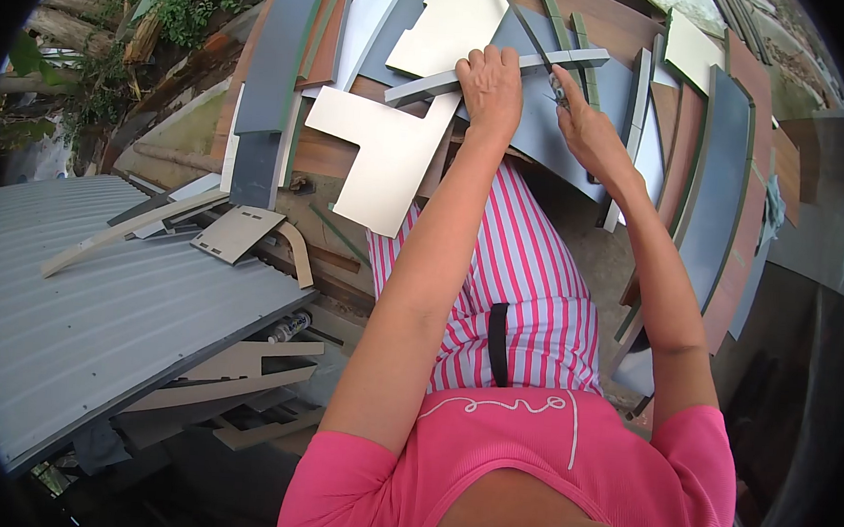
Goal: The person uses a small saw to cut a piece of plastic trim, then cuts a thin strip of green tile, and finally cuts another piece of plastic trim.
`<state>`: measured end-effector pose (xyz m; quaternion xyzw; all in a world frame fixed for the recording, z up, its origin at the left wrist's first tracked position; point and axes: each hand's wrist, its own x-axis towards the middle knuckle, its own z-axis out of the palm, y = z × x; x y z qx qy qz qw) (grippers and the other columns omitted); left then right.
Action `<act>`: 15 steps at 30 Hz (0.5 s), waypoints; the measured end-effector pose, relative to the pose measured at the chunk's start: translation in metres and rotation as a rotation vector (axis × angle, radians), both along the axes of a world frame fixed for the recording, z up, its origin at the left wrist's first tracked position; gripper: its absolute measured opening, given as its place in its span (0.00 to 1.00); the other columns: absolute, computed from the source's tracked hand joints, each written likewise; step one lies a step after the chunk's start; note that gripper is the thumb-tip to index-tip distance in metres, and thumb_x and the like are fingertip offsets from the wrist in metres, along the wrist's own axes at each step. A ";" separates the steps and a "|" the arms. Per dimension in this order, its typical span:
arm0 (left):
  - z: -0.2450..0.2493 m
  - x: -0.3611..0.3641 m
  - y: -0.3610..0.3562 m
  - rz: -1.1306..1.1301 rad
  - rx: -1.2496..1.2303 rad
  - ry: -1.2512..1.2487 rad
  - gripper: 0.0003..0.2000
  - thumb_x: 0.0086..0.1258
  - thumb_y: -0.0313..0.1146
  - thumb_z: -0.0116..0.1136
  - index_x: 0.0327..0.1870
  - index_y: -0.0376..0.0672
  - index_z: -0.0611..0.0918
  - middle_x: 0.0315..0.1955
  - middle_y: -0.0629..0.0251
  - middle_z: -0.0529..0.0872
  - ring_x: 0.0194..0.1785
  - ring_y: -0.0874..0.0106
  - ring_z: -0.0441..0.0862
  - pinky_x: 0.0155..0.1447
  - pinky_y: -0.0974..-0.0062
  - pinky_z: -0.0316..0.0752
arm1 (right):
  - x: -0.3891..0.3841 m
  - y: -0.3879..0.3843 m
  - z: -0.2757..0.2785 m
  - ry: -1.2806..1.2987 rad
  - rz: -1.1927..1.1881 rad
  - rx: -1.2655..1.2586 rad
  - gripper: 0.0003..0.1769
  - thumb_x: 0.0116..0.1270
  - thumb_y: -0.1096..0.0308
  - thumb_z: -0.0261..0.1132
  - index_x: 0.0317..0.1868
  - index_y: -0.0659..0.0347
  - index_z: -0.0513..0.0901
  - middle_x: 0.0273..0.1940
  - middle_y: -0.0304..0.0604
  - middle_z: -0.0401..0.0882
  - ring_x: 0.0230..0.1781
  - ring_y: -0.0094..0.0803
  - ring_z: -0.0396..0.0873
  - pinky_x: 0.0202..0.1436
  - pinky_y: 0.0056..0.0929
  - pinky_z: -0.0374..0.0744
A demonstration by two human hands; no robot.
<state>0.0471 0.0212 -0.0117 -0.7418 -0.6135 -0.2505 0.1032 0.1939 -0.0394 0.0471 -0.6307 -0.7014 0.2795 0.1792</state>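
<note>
My left hand (491,87) is closed over a narrow grey strip (419,89), which lies slantwise across the stacked boards. In my right hand (588,128) is the handle of a long thin-bladed tool (526,28), its blade pointing up and to the left. The blade crosses over the strip, to the right of my left hand; whether they touch is unclear. Below the strip's left part lies a cream cut-out board (381,153), and above it another cream board (454,21).
Grey, brown and green-edged boards surround the hands, with a dark grey board (720,177) at the right. A corrugated metal sheet (117,281) spans the left side. Near its edge are a cut panel (236,234) and a small can (290,327). Logs and plants are at the upper left.
</note>
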 end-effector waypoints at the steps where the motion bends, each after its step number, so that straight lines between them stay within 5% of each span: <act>1: 0.000 0.000 0.000 -0.002 -0.002 -0.004 0.13 0.53 0.33 0.69 0.37 0.46 0.78 0.36 0.62 0.79 0.46 0.61 0.76 0.50 0.61 0.64 | 0.000 0.003 0.000 0.000 0.001 0.001 0.32 0.71 0.67 0.53 0.74 0.48 0.55 0.32 0.66 0.81 0.34 0.65 0.79 0.42 0.58 0.74; 15: -0.001 0.000 0.000 -0.002 0.010 -0.002 0.12 0.54 0.32 0.67 0.37 0.46 0.78 0.36 0.61 0.79 0.45 0.61 0.76 0.50 0.61 0.65 | 0.000 -0.011 0.000 -0.052 0.007 0.029 0.32 0.71 0.67 0.53 0.74 0.49 0.55 0.31 0.66 0.81 0.33 0.65 0.79 0.41 0.58 0.74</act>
